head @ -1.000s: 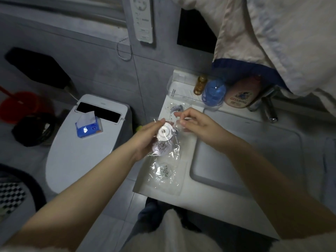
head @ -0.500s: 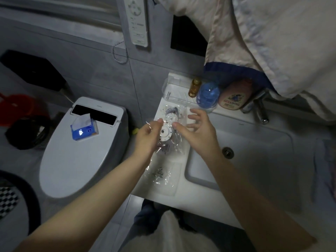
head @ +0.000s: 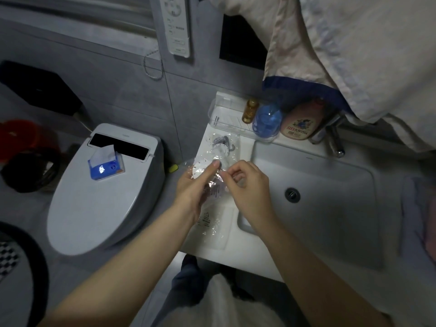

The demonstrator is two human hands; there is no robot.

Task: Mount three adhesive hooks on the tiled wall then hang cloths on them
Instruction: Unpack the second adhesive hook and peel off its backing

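Clear plastic wrapping [head: 213, 185] crinkles between both hands above the left edge of the white basin counter [head: 212, 241]. The left hand [head: 191, 187] grips a white round adhesive hook [head: 200, 168] through the film, thumb pressed across its face. The right hand [head: 245, 185] pinches the wrapper's edge just beside that thumb, fingers curled tight on the film. Beyond the grip, further packaged hooks [head: 220, 147] lie on the counter near a clear tray [head: 226, 109]; below it lies an empty-looking bag [head: 212, 223]. No hook is on the tiled wall [head: 132, 90] yet, so unpacking seems the step in hand. If the film tears suddenly, the hook could slip toward the basin or the floor beside the toilet [head: 99, 192]. Fingers touching the adhesive side could weaken its hold.
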